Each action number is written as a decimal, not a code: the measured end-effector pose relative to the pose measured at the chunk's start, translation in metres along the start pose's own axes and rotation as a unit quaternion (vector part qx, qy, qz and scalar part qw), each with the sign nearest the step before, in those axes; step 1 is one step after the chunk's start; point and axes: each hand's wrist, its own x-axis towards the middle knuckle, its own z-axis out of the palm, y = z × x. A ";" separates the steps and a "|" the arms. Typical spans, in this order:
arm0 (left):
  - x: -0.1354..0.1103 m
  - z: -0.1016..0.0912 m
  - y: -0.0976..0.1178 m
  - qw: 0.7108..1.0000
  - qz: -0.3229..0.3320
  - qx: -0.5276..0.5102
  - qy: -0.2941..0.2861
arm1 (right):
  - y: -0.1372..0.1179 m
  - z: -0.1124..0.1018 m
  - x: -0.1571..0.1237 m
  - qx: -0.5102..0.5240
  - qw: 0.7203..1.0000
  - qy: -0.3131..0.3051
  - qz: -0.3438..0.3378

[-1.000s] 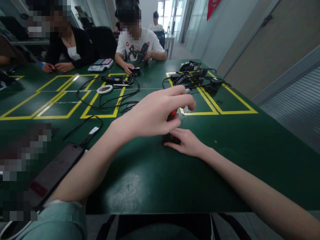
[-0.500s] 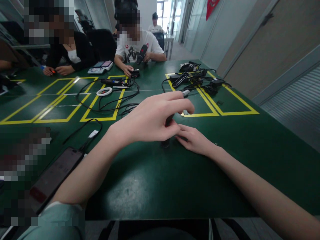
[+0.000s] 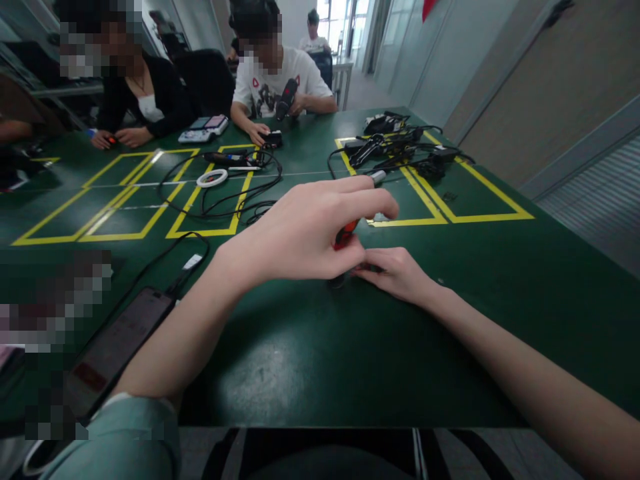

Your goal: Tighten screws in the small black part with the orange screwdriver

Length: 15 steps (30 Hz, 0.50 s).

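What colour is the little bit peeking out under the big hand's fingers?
Red-orange. The tool handle shows between the left hand fingers in the head view.

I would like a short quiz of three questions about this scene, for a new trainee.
1. True or false: the left hand is closed around a tool with a red and black handle.
2. Which lies inside a yellow-taped square? A) a white ring B) a cup C) a book
3. Fill in: the right hand rests on the green ____.

Key: 1 true; 2 A; 3 table.
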 end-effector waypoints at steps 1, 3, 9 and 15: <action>0.000 -0.001 0.001 1.000 -0.002 -0.002 -0.005 | 0.000 -0.001 0.000 0.005 1.000 -0.004 0.004; -0.001 -0.004 0.002 1.000 -0.002 -0.004 -0.010 | -0.001 -0.003 0.001 0.016 1.000 -0.012 0.011; -0.001 -0.008 0.000 1.000 -0.006 -0.020 -0.008 | -0.003 -0.004 0.002 0.036 0.999 -0.011 0.033; -0.001 -0.006 -0.002 1.000 -0.012 -0.009 0.002 | -0.012 0.000 0.005 0.091 0.994 0.021 0.048</action>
